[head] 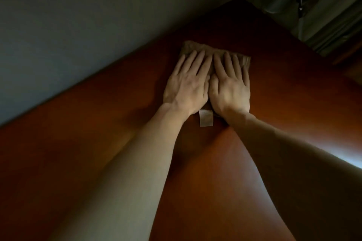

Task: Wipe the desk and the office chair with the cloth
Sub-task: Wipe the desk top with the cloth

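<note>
Dark red-brown tabletop [88, 123] under brown cloth [194, 47]; left hand [188, 84] and right hand [230, 88] pressing flat, fingers straight.

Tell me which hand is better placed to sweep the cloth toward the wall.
Left, probably. The left hand and right hand both press flat on the cloth, but the left lies nearer the wall.

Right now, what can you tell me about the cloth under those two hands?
The cloth is brownish, soft-looking fabric, lying flat on the reddish-brown desk. A pale label sticks out at its near edge. The left hand and right hand press on it side by side, fingers straight, covering most of it; only its far edge and right corner show.
</note>
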A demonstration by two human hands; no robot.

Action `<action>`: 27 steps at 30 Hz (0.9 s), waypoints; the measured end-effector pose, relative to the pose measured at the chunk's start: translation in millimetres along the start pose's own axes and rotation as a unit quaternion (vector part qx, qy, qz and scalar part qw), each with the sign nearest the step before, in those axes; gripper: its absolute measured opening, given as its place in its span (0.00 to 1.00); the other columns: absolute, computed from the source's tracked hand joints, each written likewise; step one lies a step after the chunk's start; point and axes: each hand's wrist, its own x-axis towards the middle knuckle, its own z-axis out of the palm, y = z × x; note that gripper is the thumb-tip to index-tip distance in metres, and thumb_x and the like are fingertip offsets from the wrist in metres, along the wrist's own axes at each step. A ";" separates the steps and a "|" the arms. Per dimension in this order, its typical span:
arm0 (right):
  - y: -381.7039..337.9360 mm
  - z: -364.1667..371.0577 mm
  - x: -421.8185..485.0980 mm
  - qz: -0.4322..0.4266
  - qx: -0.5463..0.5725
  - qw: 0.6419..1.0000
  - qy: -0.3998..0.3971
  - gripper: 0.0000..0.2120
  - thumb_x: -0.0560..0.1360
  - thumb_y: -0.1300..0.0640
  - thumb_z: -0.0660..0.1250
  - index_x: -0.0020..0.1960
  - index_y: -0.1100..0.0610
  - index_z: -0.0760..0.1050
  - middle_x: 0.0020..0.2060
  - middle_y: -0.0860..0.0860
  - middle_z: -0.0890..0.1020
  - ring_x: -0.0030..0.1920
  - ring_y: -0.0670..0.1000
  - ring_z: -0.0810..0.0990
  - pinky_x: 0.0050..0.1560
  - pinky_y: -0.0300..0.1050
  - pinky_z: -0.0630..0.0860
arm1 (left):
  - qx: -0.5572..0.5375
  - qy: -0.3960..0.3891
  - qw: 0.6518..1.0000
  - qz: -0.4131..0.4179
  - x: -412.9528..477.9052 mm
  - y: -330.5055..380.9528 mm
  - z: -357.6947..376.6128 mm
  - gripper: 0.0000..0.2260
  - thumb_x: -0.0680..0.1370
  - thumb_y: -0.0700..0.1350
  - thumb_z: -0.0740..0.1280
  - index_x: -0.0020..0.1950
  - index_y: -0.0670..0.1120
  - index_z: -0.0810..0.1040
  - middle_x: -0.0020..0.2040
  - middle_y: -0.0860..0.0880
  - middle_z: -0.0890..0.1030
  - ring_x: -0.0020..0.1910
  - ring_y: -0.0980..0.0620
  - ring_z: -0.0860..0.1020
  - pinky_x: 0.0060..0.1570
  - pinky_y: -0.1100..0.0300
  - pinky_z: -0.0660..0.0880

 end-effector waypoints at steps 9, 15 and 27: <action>-34.9 -12.1 -164.8 0.033 -0.012 0.999 0.008 0.31 0.82 0.44 0.43 0.84 0.46 0.54 0.83 0.51 0.54 0.83 0.51 0.46 0.82 0.54 0.42 | 0.006 -0.012 1.000 0.027 -162.1 28.4 -18.9 0.29 0.84 0.53 0.37 0.84 0.47 0.51 0.84 0.46 0.54 0.83 0.49 0.49 0.81 0.48 0.48; -55.0 -15.6 -240.8 0.035 -0.011 0.999 0.016 0.30 0.82 0.44 0.43 0.84 0.47 0.54 0.83 0.51 0.55 0.83 0.51 0.46 0.82 0.52 0.40 | -0.003 -0.014 0.999 0.028 -238.4 38.7 -27.5 0.27 0.85 0.53 0.40 0.84 0.47 0.52 0.84 0.46 0.54 0.83 0.49 0.49 0.81 0.48 0.48; -71.0 -25.3 -344.8 0.003 -0.012 1.000 0.006 0.28 0.84 0.45 0.43 0.84 0.47 0.54 0.83 0.51 0.54 0.83 0.51 0.45 0.82 0.53 0.39 | 0.001 -0.001 1.000 -0.008 -348.3 64.5 -35.3 0.26 0.86 0.53 0.43 0.84 0.47 0.54 0.84 0.47 0.54 0.83 0.50 0.50 0.81 0.48 0.49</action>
